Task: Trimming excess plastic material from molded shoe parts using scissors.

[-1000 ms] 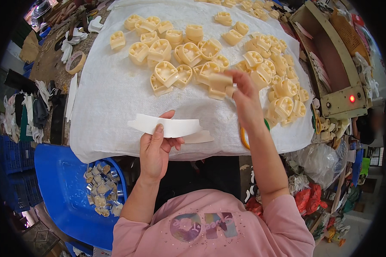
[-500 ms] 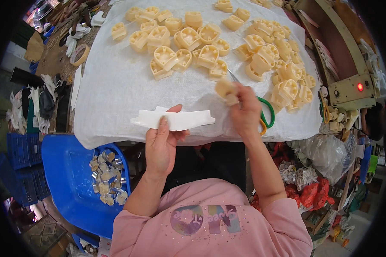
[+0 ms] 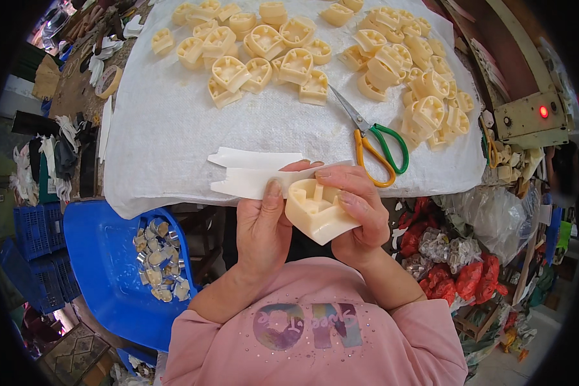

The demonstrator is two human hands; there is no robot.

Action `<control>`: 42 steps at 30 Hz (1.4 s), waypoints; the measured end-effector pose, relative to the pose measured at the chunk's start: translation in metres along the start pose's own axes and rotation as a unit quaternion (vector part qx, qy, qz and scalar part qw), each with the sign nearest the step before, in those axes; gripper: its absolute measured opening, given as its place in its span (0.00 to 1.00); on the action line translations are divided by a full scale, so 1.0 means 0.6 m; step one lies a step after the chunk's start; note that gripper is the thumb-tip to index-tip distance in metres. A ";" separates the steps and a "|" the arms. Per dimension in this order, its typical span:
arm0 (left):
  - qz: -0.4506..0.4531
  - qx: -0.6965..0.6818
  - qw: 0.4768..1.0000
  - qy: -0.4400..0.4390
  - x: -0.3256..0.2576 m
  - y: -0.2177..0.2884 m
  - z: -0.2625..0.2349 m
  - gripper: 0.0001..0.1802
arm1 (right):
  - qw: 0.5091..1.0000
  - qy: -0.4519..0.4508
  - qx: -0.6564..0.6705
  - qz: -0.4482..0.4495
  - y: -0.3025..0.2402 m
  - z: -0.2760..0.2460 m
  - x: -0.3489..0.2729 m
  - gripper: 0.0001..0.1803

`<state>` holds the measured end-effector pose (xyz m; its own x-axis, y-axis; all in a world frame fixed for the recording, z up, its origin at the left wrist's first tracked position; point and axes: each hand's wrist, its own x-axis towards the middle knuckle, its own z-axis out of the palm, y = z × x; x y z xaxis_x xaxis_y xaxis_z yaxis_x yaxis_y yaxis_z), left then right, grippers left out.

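Observation:
Near the table's front edge, my left hand (image 3: 268, 219) pinches a white strip (image 3: 246, 183) between thumb and fingers. Just behind that strip is a second white strip (image 3: 254, 157); I cannot tell whether the hand holds it too. My right hand (image 3: 363, 215) grips a cream-coloured plastic heel-shaped piece (image 3: 316, 215), its hollow, ribbed side facing up. One end of the front strip meets the piece, and both hands are close together there. Scissors (image 3: 365, 128) with one green and one orange handle lie partly open on the cloth, just beyond my right hand.
Many similar cream pieces (image 3: 264, 42) are spread over the white cloth (image 3: 174, 128), heaped at the right (image 3: 431, 112). A blue tub (image 3: 109, 270) with metallic-looking pieces stands at lower left. A box with a lit red lamp (image 3: 534, 119) is at the right edge, a tape roll (image 3: 109, 82) at left.
My right hand has brought a cream piece from over the cloth down to the white strip. The left hand has shifted right and slightly nearer me. The scissors are now uncovered.

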<state>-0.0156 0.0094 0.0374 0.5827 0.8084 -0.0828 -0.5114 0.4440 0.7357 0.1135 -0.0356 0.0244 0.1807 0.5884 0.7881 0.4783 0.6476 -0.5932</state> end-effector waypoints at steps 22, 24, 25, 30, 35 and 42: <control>-0.005 0.074 0.997 0.038 -0.015 -0.002 0.008 0.27 | 0.997 -0.032 -0.072 0.003 0.009 -0.012 -0.007 0.28; -0.024 0.107 0.994 0.025 -0.015 -0.003 0.000 0.28 | 0.992 -0.047 -0.120 -0.003 0.012 -0.012 -0.013 0.29; -0.042 0.138 0.990 0.011 -0.015 -0.004 -0.005 0.28 | 0.992 -0.047 -0.119 -0.001 0.012 -0.012 -0.017 0.29; -0.030 0.200 0.979 0.017 -0.014 -0.016 -0.022 0.28 | 0.975 -0.062 -0.209 -0.028 0.013 -0.016 -0.022 0.29; 0.055 0.233 0.971 0.026 -0.004 -0.004 -0.016 0.24 | 0.975 -0.052 -0.215 0.029 0.015 -0.022 -0.025 0.24; 0.087 0.347 0.931 0.071 -0.005 0.015 -0.030 0.16 | 0.918 -0.220 -0.327 0.052 -0.032 -0.041 0.005 0.21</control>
<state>-0.0332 0.0180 0.0318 0.4139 0.9099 0.0270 -0.0313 -0.0153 0.9994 0.1260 -0.0577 0.0422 -0.0407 0.8618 0.5056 0.9175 0.2326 -0.3227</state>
